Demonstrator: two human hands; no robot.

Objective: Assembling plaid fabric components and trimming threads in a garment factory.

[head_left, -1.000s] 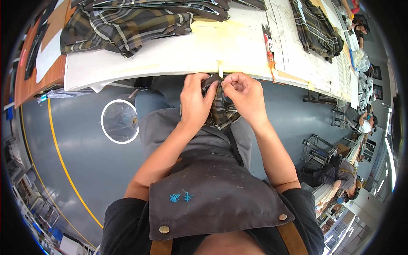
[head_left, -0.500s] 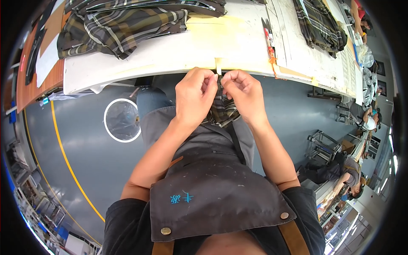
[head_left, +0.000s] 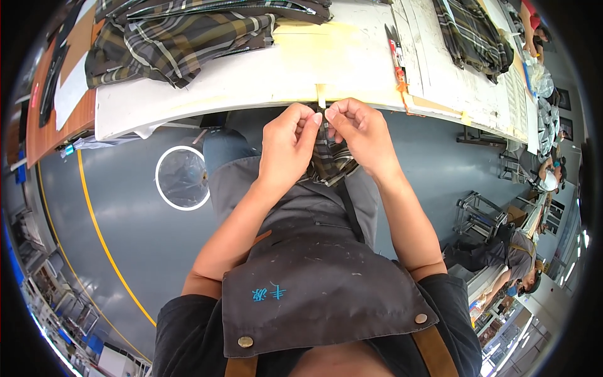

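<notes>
Both hands, left hand and right hand, still pinch the plaid fabric piece, now raised nearer the table edge

Dark olive plaid fabric piece

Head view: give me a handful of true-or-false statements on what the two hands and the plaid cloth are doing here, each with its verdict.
1. Both hands pinch a small plaid fabric piece just below the table edge. True.
2. The left hand rests flat on the tabletop. False: it is raised in front of the edge, fingers on the cloth.
3. The right hand holds scissors. False: red-handled scissors lie on the table.
4. A pile of plaid garments lies on the table, to the person's left. True.
5. A round white-rimmed bin stands on the floor. True.
</notes>
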